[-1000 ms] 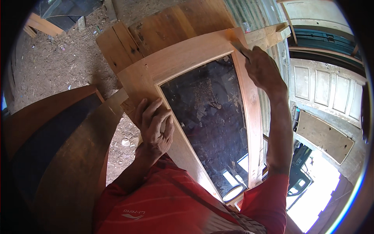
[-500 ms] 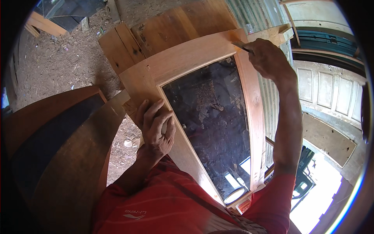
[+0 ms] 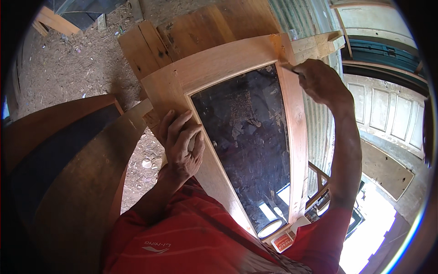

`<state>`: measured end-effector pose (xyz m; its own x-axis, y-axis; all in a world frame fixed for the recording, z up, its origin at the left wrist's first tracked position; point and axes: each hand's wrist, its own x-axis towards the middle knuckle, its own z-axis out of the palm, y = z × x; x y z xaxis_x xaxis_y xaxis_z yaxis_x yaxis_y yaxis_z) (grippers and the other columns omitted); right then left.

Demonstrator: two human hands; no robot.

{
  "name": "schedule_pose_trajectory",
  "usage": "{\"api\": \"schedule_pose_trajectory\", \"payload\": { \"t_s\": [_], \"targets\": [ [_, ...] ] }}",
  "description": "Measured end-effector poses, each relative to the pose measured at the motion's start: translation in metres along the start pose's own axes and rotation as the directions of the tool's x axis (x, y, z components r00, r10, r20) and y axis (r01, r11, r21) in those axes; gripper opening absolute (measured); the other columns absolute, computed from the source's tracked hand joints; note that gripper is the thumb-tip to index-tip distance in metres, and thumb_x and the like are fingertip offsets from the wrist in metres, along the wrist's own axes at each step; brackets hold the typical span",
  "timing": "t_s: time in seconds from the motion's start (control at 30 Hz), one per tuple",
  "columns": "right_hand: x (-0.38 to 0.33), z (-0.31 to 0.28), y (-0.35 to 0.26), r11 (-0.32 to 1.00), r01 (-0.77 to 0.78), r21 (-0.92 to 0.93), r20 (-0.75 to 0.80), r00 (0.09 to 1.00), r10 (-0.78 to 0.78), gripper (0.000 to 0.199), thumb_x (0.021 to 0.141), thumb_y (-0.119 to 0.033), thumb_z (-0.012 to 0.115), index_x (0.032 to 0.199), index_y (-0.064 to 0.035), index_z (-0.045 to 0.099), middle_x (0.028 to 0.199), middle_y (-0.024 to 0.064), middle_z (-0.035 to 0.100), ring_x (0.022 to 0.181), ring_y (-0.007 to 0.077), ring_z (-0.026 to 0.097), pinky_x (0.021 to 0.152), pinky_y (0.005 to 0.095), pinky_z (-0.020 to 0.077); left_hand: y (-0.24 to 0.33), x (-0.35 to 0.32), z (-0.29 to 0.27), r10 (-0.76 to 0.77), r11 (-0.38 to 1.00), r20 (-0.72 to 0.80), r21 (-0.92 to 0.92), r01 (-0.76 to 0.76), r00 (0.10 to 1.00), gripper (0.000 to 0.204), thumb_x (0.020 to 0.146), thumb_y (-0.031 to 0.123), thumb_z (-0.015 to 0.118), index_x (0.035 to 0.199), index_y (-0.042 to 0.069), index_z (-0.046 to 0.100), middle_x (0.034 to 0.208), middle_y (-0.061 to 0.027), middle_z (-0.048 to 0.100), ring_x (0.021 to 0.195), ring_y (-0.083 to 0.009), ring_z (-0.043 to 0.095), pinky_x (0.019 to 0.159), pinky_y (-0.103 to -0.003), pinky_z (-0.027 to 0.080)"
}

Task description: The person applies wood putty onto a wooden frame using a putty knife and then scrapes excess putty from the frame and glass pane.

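Note:
A wooden door or window frame [image 3: 223, 67] lies before me, with a dark, stained panel [image 3: 248, 137] inside it. My right hand [image 3: 319, 82] is closed round a thin-bladed putty knife [image 3: 290, 69], most of its handle hidden in the grip. The blade is at the frame's right side, just below an orange smear [image 3: 276, 44] at the far right corner. My left hand [image 3: 182, 141] rests on the left side of the frame, its fingers apart and slightly bent. A pale patch shows between thumb and fingers; I cannot tell whether it is an object.
Wide boards [image 3: 205, 27] lie beyond the frame. Corrugated sheeting [image 3: 319, 123] runs along its right. A curved panel [image 3: 91, 169] stands at my left. At the near end sit a round container [image 3: 270, 228] and a red-and-white tub [image 3: 282, 242]. A white panelled door [image 3: 378, 107] stands farther right.
My right hand has drawn the putty knife toward me and slightly right, down from the corner along the frame's right side. The orange smear shows more. My left hand stays on the frame.

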<state>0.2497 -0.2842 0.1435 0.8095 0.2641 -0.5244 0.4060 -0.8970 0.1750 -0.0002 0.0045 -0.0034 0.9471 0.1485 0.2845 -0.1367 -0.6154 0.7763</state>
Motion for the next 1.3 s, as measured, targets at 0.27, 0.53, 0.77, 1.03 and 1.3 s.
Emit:
{"api": "schedule_pose_trajectory", "payload": {
  "t_s": [0.27, 0.53, 0.77, 1.03, 1.3],
  "targets": [
    [0.046, -0.012, 0.019, 0.998, 0.040, -0.048, -0.100, 0.994, -0.044, 0.035, 0.097, -0.018, 0.062, 0.126, -0.0016, 0.072, 0.117, 0.0259, 0.071, 0.111, 0.0452, 0.068, 0.101, 0.0511, 0.0531, 0.003, -0.001, 0.006, -0.001, 0.999, -0.046, -0.041, -0.001, 0.999, 0.024, 0.086, 0.004, 0.081, 0.107, 0.012, 0.075, 0.140, -0.0094, 0.066, 0.140, -0.0396, 0.051, 0.118, -0.053, 0.037],
    [-0.026, -0.036, -0.065, 0.979, 0.089, 0.185, 0.029, 0.995, -0.096, 0.041, 0.104, -0.013, 0.059, 0.143, -0.0043, 0.067, 0.103, 0.0241, 0.070, 0.100, 0.0391, 0.068, 0.096, 0.0475, 0.0523, -0.001, 0.001, 0.001, -0.022, 0.999, -0.059, -0.044, 0.019, 0.998, 0.030, 0.085, 0.000, 0.080, 0.113, 0.011, 0.074, 0.140, -0.0098, 0.066, 0.143, -0.0382, 0.049, 0.119, -0.052, 0.036],
    [-0.033, -0.012, -0.186, 0.839, 0.288, 0.462, -0.245, 0.950, -0.192, 0.044, 0.106, -0.012, 0.057, 0.149, -0.0101, 0.064, 0.101, 0.0226, 0.065, 0.092, 0.0387, 0.067, 0.092, 0.0492, 0.0528, 0.006, -0.003, 0.003, -0.090, 0.992, -0.146, -0.102, 0.075, 0.985, 0.034, 0.090, -0.003, 0.075, 0.122, 0.008, 0.071, 0.126, -0.0122, 0.067, 0.135, -0.0381, 0.054, 0.117, -0.052, 0.039],
    [-0.037, 0.017, -0.234, 0.893, 0.295, 0.339, -0.301, 0.934, -0.195, 0.048, 0.105, -0.012, 0.058, 0.153, -0.0106, 0.054, 0.105, 0.0268, 0.065, 0.088, 0.0465, 0.071, 0.081, 0.0550, 0.0572, -0.003, -0.008, 0.009, -0.051, 0.987, -0.126, -0.155, 0.031, 0.991, 0.035, 0.088, -0.003, 0.075, 0.120, 0.009, 0.070, 0.123, -0.0091, 0.065, 0.129, -0.0365, 0.055, 0.112, -0.049, 0.040],
    [-0.034, 0.009, -0.237, 0.874, 0.353, 0.335, -0.358, 0.905, -0.229, 0.046, 0.104, -0.011, 0.058, 0.150, -0.0111, 0.054, 0.103, 0.0275, 0.065, 0.088, 0.0512, 0.073, 0.072, 0.0581, 0.0596, -0.003, -0.002, 0.005, -0.016, 0.990, -0.160, -0.141, -0.007, 0.987, 0.030, 0.087, -0.005, 0.075, 0.115, 0.007, 0.071, 0.121, -0.0093, 0.067, 0.128, -0.0350, 0.056, 0.111, -0.049, 0.042]
  ]
}}
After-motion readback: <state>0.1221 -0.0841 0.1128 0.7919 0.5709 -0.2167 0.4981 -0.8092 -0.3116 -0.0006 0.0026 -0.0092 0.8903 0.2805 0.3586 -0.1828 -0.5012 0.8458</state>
